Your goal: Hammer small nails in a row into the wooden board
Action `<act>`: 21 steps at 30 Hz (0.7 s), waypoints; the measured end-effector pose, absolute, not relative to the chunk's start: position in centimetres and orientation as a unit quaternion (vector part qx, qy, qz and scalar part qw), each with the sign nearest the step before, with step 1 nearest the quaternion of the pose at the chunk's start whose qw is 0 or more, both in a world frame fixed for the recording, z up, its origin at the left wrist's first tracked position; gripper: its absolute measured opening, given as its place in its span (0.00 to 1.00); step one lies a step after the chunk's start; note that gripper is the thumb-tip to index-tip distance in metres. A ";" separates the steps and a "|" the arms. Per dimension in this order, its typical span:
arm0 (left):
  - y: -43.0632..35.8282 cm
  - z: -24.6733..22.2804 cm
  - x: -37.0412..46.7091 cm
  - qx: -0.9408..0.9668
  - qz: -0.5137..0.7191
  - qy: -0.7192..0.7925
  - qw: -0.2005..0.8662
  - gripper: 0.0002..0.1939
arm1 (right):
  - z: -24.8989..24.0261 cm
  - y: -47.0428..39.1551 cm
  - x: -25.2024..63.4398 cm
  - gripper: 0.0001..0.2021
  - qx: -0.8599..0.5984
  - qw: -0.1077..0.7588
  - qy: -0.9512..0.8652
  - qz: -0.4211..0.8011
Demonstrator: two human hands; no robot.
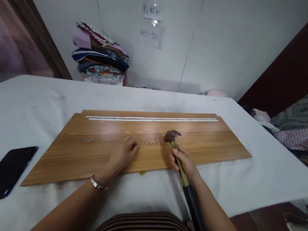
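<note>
**Clerk:** Principal item, and its place?

**Cataloguer:** One wood-grain board (204, 145), flat on a white-covered desk (274, 173), centre of the frame. Along its middle, one row of small specks (152, 142), apparently nails; one shines brighter than the others.

**Clerk:** Hands?

**Cataloguer:** Two, well apart. Left hand (125, 150), centre of the frame: fingers bunched low at the left end of the row. Whether a nail is pinched there, cannot tell. Right hand (183, 161), right of centre: wrapped round the handle of one claw hammer (190, 198), its head near the right end of the row, claw towards the right of the frame. Contact between head and board: cannot tell.

**Clerk:** Step in hand?

**Cataloguer:** By judgement, nailing along the row: the left hand at placing or steadying, the hammer held ready beside it.

**Clerk:** Requirements of the next move?

**Cataloguer:** Judged likewise: a nail stood upright in line with the others, the hammer's striking face brought squarely over it, light taps first, the left fingers clear before any harder blow.

**Clerk:** Stock and sundries?

**Cataloguer:** Loose nails (90, 140), a few, thin and pale, on the board left of the left hand. Measuring strips (130, 119), two, white, side by side near the board's far edge. Dark phone (4, 175), one, lower left of the frame. Folded cloth pile (102, 55), one, upper left of the frame, against the wall.
</note>
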State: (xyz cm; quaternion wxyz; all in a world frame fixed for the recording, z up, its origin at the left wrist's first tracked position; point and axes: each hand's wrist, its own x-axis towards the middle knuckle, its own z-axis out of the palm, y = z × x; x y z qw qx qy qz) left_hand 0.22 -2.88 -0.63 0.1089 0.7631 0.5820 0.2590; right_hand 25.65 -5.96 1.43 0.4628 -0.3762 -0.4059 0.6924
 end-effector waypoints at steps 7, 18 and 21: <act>-2.9 -0.4 0.4 0.767 0.252 0.580 0.108 0.08 | 1.5 -5.9 25.5 0.12 -0.380 0.465 -0.408 0.687; -2.9 -0.5 0.3 0.769 0.259 0.574 0.108 0.08 | 1.4 -6.0 25.5 0.11 -0.378 0.474 -0.417 0.677; -3.0 -0.5 0.4 0.768 0.255 0.577 0.110 0.08 | 1.2 -5.9 25.5 0.11 -0.387 0.465 -0.415 0.679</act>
